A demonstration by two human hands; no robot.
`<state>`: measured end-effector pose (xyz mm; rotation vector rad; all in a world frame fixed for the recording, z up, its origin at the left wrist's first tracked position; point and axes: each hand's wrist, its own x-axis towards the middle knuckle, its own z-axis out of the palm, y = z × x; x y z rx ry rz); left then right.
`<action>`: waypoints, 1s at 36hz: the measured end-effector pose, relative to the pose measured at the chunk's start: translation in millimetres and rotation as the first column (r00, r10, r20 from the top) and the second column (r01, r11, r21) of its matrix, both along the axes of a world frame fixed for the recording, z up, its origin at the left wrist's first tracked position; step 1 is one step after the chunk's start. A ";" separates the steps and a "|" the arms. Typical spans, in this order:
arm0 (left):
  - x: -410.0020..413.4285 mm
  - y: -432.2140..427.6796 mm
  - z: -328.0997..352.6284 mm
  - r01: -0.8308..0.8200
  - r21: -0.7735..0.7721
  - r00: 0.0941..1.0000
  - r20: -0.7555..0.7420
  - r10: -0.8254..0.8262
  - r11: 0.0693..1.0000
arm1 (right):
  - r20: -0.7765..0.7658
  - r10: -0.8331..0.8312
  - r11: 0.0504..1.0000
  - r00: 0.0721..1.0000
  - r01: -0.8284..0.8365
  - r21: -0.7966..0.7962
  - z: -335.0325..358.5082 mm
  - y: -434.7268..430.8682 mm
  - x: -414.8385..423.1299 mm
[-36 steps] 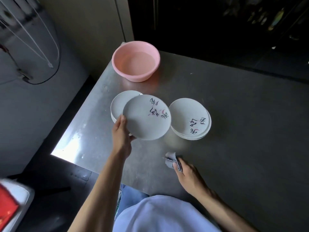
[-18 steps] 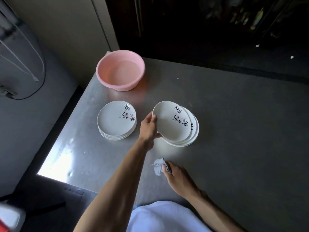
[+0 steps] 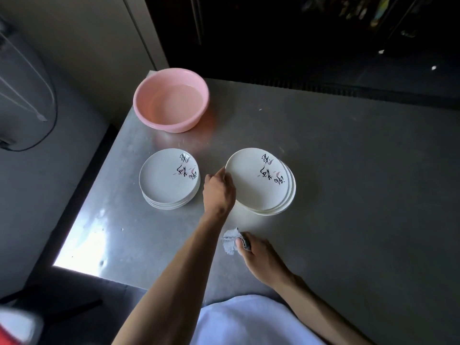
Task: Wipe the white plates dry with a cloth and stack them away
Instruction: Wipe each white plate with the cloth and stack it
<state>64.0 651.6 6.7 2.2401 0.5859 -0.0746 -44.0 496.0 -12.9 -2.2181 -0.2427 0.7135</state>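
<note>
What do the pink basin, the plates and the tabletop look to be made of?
Basin: probably plastic, uniform matte pink, thin rolled rim. Plates: smooth white, ceramic or melamine, cannot tell which; printed black characters. Tabletop: seemingly brushed stainless steel, mirroring bright glare and the basin's pink.

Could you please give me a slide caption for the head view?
Left hand holds the top plate on the right stack; right hand grips the cloth on the steel table.

You face a grey steel table (image 3: 348, 170); hard glare (image 3: 82, 245) on its near left corner. Beige wall (image 3: 99, 33) far left, a black cable (image 3: 55, 115) looping over a grey surface (image 3: 29, 207) beside it. Behind the table: darkness, details unreadable. Floor (image 3: 119, 292) dark.
</note>
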 end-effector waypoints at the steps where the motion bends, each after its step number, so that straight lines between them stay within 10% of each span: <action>1: -0.9 0.1 -0.9 0.000 -0.022 1.000 -0.018 0.000 1.000 | 0.003 -0.004 1.000 1.000 0.004 0.001 -0.4 1.0 0.5; 19: -3.5 23.5 -5.5 0.176 -0.097 0.975 -0.117 -0.187 0.980 | -0.082 -0.300 0.945 0.951 0.307 0.110 -11.3 64.5 18.2; 23: 3.5 68.5 4.7 0.196 0.010 0.980 -0.036 -0.195 0.981 | -0.304 -0.484 0.792 0.820 0.559 0.247 -7.2 97.9 35.3; 29: 7.2 171.0 1.6 -0.056 0.049 0.996 -0.071 0.060 0.997 | -0.600 -0.689 0.323 0.405 0.914 0.246 -5.1 157.7 84.7; 36: -5.2 247.3 -6.5 -0.144 0.009 0.961 -0.238 0.141 0.990 | -0.554 -0.730 0.329 0.401 0.916 0.229 -7.3 208.1 130.3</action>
